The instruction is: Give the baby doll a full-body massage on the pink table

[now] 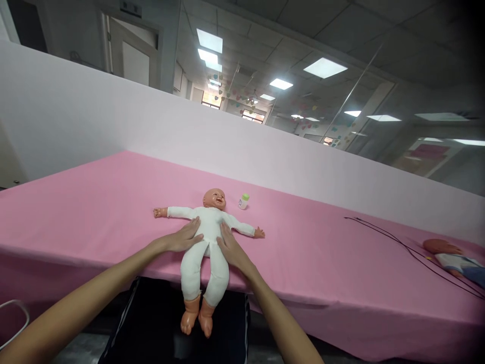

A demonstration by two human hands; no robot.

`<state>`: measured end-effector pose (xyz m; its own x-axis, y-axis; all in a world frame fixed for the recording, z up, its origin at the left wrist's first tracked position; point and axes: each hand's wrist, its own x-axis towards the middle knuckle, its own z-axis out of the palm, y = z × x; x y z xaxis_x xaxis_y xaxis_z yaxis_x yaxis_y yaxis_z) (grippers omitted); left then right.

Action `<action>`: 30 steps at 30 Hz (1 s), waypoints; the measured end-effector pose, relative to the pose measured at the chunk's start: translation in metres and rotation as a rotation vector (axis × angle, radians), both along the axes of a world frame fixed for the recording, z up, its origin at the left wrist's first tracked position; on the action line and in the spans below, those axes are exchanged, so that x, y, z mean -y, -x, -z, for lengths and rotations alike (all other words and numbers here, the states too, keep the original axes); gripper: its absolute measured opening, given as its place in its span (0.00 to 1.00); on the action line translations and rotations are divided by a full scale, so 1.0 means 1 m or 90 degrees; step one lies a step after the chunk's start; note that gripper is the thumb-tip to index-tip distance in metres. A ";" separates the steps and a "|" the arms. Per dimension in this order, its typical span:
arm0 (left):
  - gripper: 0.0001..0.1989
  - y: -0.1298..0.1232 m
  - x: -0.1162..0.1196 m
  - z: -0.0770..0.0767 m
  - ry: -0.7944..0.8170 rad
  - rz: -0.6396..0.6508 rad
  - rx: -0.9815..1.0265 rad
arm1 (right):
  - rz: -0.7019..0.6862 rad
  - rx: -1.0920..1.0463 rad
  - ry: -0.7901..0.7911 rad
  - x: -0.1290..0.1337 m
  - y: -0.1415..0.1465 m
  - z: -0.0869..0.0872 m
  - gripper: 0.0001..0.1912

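A baby doll (pixel 209 222) with a white cloth body lies on its back on the pink-covered table (pixel 303 258), arms spread wide. Its legs hang past the front edge over my dark-clothed lap. My left hand (pixel 185 236) rests flat along one side of the doll's waist, fingers stretched out. On the opposite side, my right hand (pixel 230 247) lies against the waist, its fingers extended too. Neither hand is wrapped round the doll. Just beyond the doll's shoulder stands a small bottle (pixel 243 201) with a green cap.
At the far right a second doll (pixel 447 253) in white and blue lies on the table. Thin black cables (pixel 397 240) run across the cloth beside it. Behind the table rises a low white wall (pixel 242 151). A white cord (pixel 22 308) hangs at the lower left.
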<state>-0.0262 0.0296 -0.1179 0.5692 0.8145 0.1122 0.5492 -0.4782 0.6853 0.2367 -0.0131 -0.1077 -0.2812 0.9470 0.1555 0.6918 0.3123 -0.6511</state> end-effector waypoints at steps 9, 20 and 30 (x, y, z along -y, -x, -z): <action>0.47 -0.064 -0.026 -0.017 -0.044 -0.049 0.026 | -0.024 0.049 -0.049 -0.052 0.027 -0.013 0.39; 0.51 -0.002 0.009 -0.019 0.097 0.001 -0.058 | 0.024 -0.030 0.015 0.000 -0.002 0.004 0.47; 0.47 -0.067 -0.033 -0.017 -0.048 -0.060 -0.033 | 0.051 0.011 -0.006 -0.059 0.017 -0.009 0.43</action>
